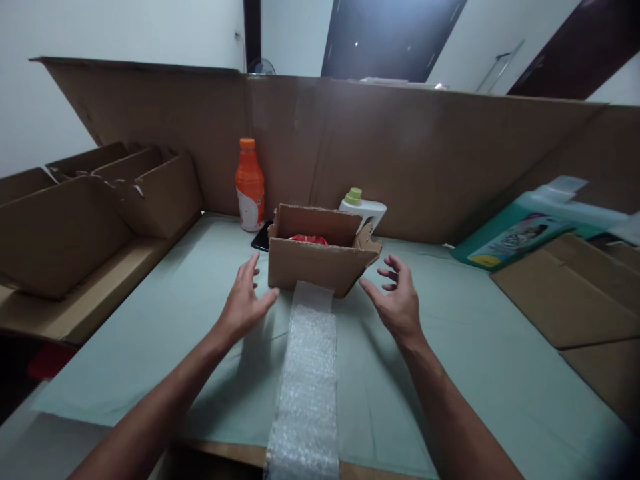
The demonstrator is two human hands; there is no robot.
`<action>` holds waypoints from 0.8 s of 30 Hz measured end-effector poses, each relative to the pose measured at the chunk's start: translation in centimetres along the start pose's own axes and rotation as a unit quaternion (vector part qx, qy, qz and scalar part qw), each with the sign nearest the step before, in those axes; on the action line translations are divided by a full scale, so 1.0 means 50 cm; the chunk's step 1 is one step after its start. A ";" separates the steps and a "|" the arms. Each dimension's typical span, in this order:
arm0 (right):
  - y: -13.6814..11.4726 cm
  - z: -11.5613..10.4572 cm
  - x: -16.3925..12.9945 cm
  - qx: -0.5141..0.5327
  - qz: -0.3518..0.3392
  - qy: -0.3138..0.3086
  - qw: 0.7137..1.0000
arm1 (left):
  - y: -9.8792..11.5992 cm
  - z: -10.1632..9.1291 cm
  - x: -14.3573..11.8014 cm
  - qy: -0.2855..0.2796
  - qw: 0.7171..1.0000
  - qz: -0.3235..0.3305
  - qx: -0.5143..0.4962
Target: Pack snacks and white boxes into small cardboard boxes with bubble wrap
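Two hands hover above the surface (450,360), both empty with fingers spread and slightly curled: the left hand (243,303) just left of the small cardboard box (320,257), the right hand (397,300) just right of it, neither touching it as far as can be seen. One box stands between them, open at the top, flaps raised, its long axis running left to right across the view; one red item (307,239) shows inside. One strip of bubble wrap (307,373) lies flat on the surface, long axis running from the box's near wall toward the near edge, between the forearms. Behind the box stand one orange bottle (249,183), upright, and one white bottle with a green cap (363,207); one dark flat object (262,237) lies beside the box's left rear corner. One tall cardboard wall (425,153) closes the far side. Several folded cardboard trays (90,207) sit at left; flat cardboard sheets (575,293) and one teal package (520,233) lie at right.
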State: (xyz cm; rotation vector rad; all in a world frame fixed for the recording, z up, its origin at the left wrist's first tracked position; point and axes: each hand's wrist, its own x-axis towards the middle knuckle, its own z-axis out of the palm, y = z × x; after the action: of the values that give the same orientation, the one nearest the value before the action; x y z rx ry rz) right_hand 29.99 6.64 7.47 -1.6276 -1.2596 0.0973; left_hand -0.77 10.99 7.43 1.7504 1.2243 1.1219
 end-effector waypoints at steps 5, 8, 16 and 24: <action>0.024 0.047 0.036 0.050 0.057 -0.163 0.984 | -0.018 0.073 0.126 -0.052 0.992 0.003 -0.119; 0.053 0.057 -0.015 0.037 0.040 -0.130 0.990 | -0.047 0.087 0.084 -0.039 0.991 0.035 -0.122; 0.082 0.051 -0.072 0.030 -0.019 -0.068 0.997 | -0.062 0.080 0.020 -0.007 0.994 0.035 -0.106; 0.058 0.088 0.031 0.067 0.043 -0.105 0.991 | -0.051 0.086 0.135 0.042 0.999 0.001 -0.025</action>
State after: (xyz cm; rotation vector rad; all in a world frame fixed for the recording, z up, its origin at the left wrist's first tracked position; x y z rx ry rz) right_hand 30.01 10.94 4.02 -1.5855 -1.3105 0.4084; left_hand 3.53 17.86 5.24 1.6818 1.2340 1.2266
